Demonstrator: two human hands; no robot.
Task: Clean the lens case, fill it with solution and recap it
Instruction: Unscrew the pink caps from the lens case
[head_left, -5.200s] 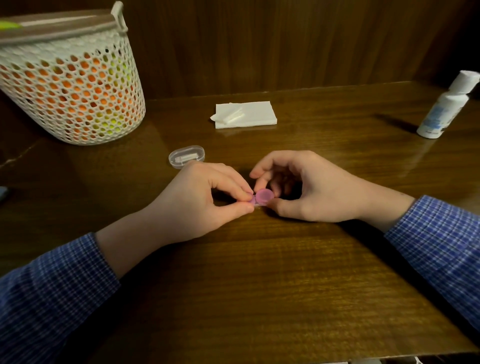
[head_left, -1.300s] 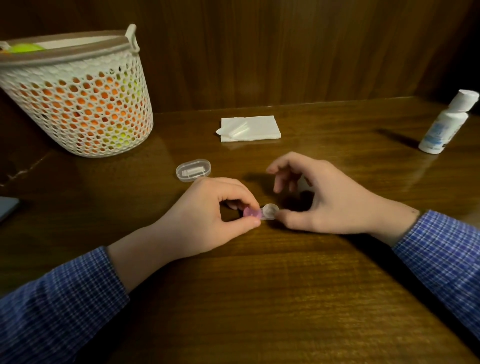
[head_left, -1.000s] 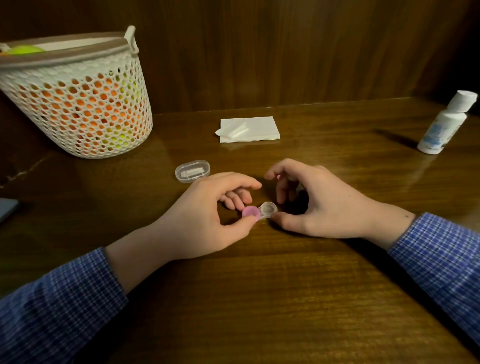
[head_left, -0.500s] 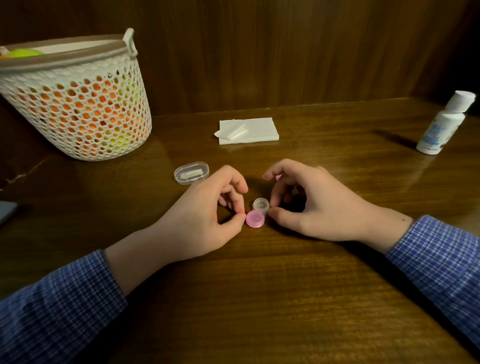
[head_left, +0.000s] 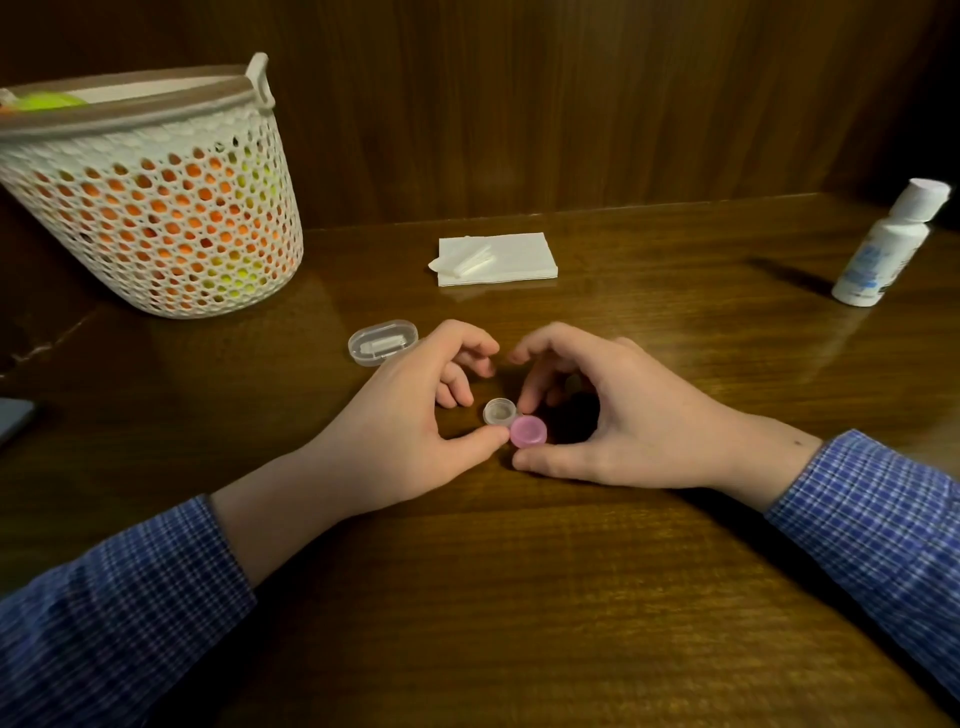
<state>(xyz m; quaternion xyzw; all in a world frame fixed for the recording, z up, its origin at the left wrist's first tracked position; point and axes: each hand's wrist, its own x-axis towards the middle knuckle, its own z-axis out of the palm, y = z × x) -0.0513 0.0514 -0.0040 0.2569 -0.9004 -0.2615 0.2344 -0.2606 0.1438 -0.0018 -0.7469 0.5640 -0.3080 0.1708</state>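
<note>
The lens case (head_left: 500, 412) lies on the wooden table (head_left: 519, 597) between my hands. Its clear well is uncapped and faces up. A pink cap (head_left: 529, 431) sits on the other well, nearer to me. My right hand (head_left: 623, 415) pinches the pink-capped end between thumb and a fingertip. My left hand (head_left: 410, 415) has its fingers spread, and only the thumb tip touches the case's edge. The white solution bottle (head_left: 883, 249) stands capped at the far right, away from both hands.
A clear oval box (head_left: 383, 341) lies just behind my left hand. Folded white tissue (head_left: 496, 258) rests further back at centre. A white mesh basket (head_left: 156, 208) with orange and green contents stands at the back left. A dark flat object (head_left: 13, 421) shows at the left edge.
The cap came off one well, leaving it clear and open. My left hand's pinch loosened to a thumb touch. The case turned, so the pink cap now lies toward my right thumb.
</note>
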